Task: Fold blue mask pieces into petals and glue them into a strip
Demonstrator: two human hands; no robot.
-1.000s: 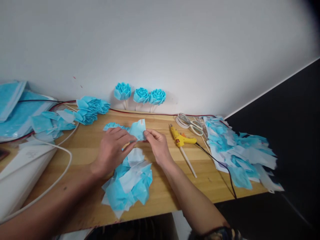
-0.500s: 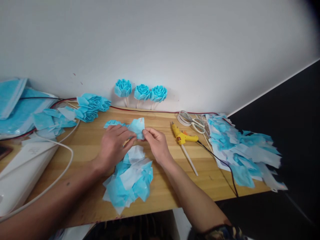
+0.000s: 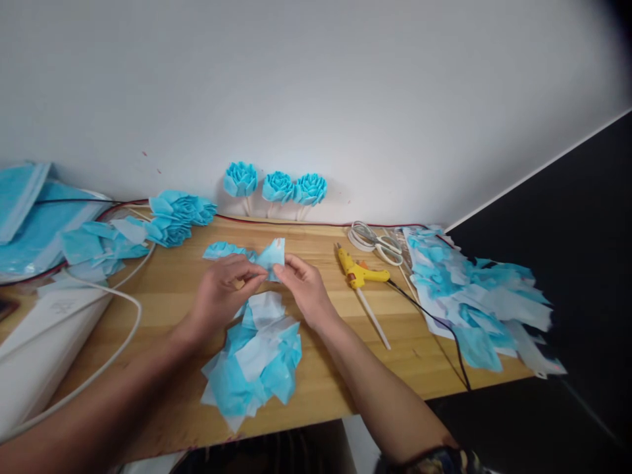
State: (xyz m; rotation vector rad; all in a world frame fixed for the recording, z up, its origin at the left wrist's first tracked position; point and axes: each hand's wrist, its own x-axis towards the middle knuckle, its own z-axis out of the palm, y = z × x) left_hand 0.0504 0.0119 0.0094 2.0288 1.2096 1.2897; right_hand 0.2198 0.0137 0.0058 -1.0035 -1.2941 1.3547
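1. The right hand [image 3: 307, 289] pinches the blue piece [image 3: 273, 253] at lower right, probably steadying it.
2. The left hand [image 3: 217, 289] pinches its lower left edge, likely tensioning it between the fingertips.
3. Loose pieces [image 3: 257, 365] lie bodyward of the fingers, seemingly for easy reach.

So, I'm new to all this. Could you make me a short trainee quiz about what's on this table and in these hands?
1. Count: how many blue flowers stand on sticks by the wall?

2. Choose: what is the right hand pinching?
a) a pair of scissors
b) a thin blue piece
c) a black cable

3. True or false: the yellow glue gun lies nearer the right hand than the white-handled scissors do.

Key: 1. Three. 2. b. 3. True.
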